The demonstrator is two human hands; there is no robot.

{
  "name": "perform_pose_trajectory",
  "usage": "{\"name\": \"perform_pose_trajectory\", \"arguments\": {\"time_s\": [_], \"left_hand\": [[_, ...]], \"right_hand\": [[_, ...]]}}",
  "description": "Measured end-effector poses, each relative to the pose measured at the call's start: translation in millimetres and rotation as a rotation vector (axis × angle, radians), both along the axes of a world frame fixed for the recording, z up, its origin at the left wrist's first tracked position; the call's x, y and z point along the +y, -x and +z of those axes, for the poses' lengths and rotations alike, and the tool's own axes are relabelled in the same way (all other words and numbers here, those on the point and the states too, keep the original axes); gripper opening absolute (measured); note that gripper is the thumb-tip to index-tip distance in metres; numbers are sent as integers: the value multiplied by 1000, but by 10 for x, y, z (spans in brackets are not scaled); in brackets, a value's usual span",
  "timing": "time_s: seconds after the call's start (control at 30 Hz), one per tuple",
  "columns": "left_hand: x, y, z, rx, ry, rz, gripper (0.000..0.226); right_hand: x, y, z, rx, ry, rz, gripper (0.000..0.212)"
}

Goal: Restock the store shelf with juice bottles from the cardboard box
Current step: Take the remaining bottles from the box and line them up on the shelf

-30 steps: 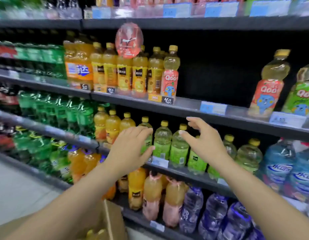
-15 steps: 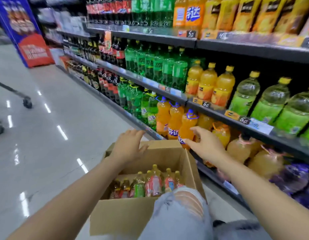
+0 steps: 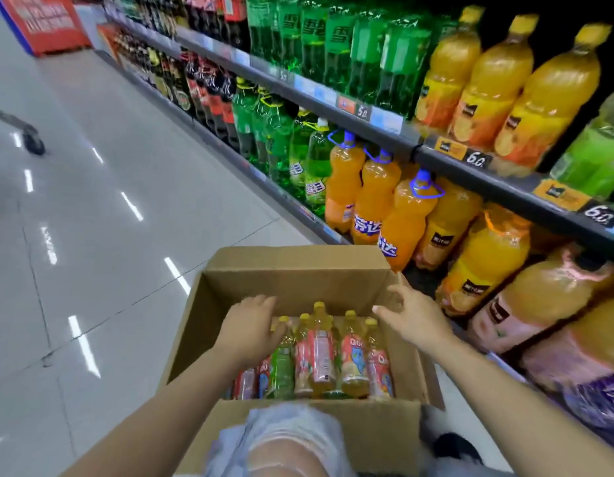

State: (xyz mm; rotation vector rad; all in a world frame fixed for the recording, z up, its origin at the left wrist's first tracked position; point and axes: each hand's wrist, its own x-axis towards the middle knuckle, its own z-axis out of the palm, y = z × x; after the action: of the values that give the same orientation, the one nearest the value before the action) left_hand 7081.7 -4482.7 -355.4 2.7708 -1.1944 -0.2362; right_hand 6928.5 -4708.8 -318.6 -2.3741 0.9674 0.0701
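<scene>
Left hand [image 3: 252, 327] down in the box [image 3: 298, 273], fingers spread loose over the bottles [image 3: 321, 349], gripping nothing; right hand [image 3: 410, 313] open too.

I have both arms reaching forward and down, palms down. Bottles stand upright in a row along the box's near side, caps up, long axis vertical, right under and between my hands. Left fingertips sit just at the leftmost caps, so left looks nearer; right hovers over the right wall. Box sits on the floor [image 3: 109, 235] by the shelf [image 3: 505, 187].

A glossy tiled floor [image 3: 102, 215] runs past a red-and-blue display stand [image 3: 44, 22] at the aisle's far end, with a dark trolley wheel [image 3: 35, 144] nearby.
</scene>
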Motion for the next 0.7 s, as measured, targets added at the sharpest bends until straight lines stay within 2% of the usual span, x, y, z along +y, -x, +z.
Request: {"name": "perform_pose_trajectory", "arguments": {"time_s": [0.03,0.17,0.3,0.43,0.6,0.7], "left_hand": [[-35,-63,-145,28,-13,0,73],[-248,-222,-703,124,-80,-2,56],[-514,-248,-1114,229,-110,15,62],[-705,-238,-1378,302,-153,8,65],[-825,-156,-1564,404,-193,61,74],[-871,-80,-1669,515,-207,122,69]], "right_hand": [[-18,-68,-163,41,-21,-13,58],[-17,-237,-815,176,-135,-31,52],[57,-263,-1418,305,-225,-86,49],[90,-314,-1795,338,-320,-160,45],[141,-365,-2020,412,-232,-210,65],[187,-410,-2066,481,-165,-205,71]]}}
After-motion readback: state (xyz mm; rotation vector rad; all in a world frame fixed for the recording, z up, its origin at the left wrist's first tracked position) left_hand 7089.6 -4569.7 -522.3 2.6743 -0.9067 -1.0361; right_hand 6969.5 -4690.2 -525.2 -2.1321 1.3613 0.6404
